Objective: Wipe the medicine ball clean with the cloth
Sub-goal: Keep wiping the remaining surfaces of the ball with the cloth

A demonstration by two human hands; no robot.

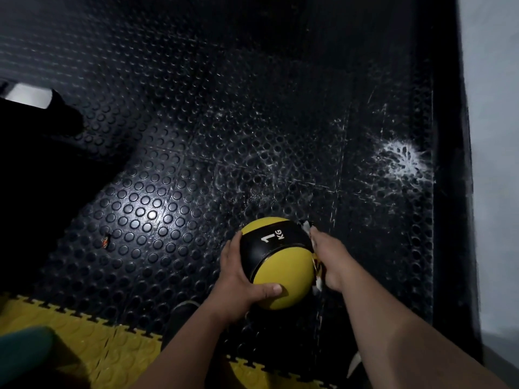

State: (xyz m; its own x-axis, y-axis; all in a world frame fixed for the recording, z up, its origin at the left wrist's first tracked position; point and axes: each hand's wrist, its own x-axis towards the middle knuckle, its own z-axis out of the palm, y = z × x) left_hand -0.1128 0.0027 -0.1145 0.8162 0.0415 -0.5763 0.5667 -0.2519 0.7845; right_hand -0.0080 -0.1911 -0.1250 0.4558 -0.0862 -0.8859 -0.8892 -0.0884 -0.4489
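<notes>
A yellow medicine ball point(280, 279) with a black band marked "1 KG" is held above the dark floor, low and right of centre. My left hand point(238, 279) grips its left side, thumb across the lower yellow part. My right hand point(331, 262) presses against the ball's right side with a pale cloth point(306, 227) under the palm. Only small scraps of the cloth show, above the fingers and below the hand by the wrist; the rest is hidden.
Black studded rubber floor mats point(157, 209) lie all around, with white scuffs and a white splash point(401, 161) at the right. Yellow interlocking mats point(106, 349) run along the bottom left. A pale wall point(494, 164) stands at the right. A dark bulky shape point(36, 169) sits at the left.
</notes>
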